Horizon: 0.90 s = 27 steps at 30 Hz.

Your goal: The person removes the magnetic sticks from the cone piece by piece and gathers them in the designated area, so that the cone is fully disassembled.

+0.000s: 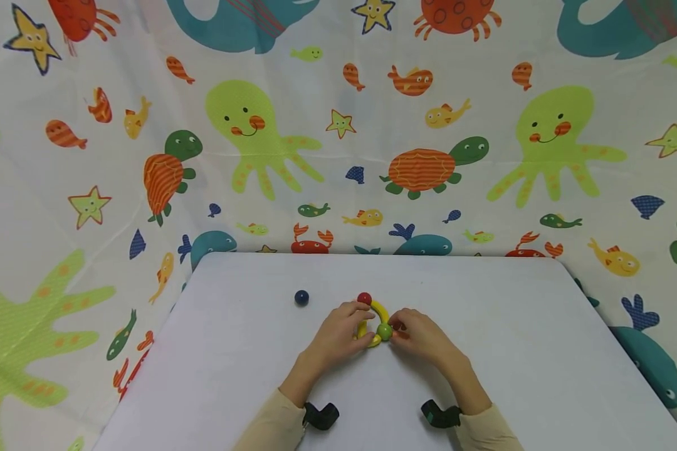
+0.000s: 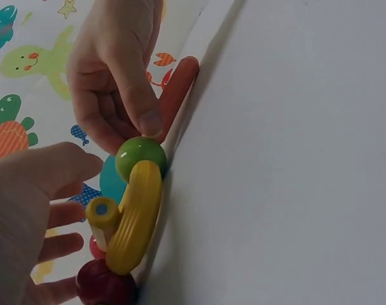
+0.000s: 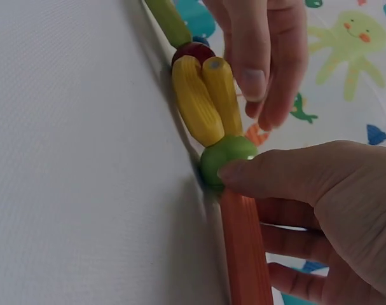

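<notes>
A toy of coloured balls and rods lies on the white table between the hands. Its red ball [image 1: 364, 299] is farthest away; curved yellow pieces [image 1: 380, 310] lead to a shiny green ball [image 1: 384, 331]. My right hand [image 1: 423, 338] pinches the green ball, its thumb [image 3: 243, 176] on the surface. From that ball a straight orange-red rod [image 3: 245, 248] runs beneath the right hand, hidden in the head view. My left hand [image 1: 338, 332] is beside the yellow pieces, fingers apart and loosely bent, gripping nothing. A green rod [image 3: 169, 22] meets a dark red ball [image 3: 191, 52] in the right wrist view.
A dark blue ball [image 1: 301, 297] lies alone, left of the toy. Behind the white table [image 1: 231, 351] hangs a cloth [image 1: 350, 150] printed with sea animals. Black camera mounts [image 1: 323, 416] are strapped at both wrists.
</notes>
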### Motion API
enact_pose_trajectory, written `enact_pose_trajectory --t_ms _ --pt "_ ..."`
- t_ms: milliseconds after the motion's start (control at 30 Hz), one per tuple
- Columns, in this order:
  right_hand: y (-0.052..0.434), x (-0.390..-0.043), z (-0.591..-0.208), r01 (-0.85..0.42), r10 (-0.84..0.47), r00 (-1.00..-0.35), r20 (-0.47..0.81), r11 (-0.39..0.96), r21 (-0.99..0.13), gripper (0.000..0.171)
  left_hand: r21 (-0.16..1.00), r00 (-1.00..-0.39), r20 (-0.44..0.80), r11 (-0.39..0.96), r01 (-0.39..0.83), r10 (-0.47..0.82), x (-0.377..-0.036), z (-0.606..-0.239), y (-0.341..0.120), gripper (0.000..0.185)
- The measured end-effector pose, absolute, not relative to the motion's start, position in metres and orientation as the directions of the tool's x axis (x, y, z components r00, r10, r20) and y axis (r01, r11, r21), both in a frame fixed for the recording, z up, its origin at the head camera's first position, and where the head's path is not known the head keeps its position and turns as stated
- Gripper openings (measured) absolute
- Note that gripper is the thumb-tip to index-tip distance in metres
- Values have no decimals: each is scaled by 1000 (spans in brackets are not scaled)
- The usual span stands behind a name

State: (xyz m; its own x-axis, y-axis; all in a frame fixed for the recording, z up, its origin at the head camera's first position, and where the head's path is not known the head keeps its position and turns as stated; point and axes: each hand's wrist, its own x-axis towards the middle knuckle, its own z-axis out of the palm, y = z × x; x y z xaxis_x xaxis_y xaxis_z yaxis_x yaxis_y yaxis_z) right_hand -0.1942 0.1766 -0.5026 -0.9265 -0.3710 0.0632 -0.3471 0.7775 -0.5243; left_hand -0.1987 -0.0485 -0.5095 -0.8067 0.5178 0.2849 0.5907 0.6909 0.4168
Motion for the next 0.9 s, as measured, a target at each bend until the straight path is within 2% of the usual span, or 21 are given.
enact_pose_trajectory --t_ms 200,500,700,900 --pt "175 -194 -505 -351 -372 -925 71 772 -531 22 393 -756 329 646 654 565 -203 -516 -38 36" --pt "175 -193 -508 -340 -359 -931 70 779 -527 18 302 -729 354 666 682 586 -202 -526 -30 33" --pt "177 -193 -511 -389 -389 -913 123 741 -547 13 252 -738 370 703 665 565 -195 -527 -28 35" --pt "179 -194 -514 -401 -395 -908 140 720 -566 12 272 -770 360 730 626 526 -189 -527 -26 35"
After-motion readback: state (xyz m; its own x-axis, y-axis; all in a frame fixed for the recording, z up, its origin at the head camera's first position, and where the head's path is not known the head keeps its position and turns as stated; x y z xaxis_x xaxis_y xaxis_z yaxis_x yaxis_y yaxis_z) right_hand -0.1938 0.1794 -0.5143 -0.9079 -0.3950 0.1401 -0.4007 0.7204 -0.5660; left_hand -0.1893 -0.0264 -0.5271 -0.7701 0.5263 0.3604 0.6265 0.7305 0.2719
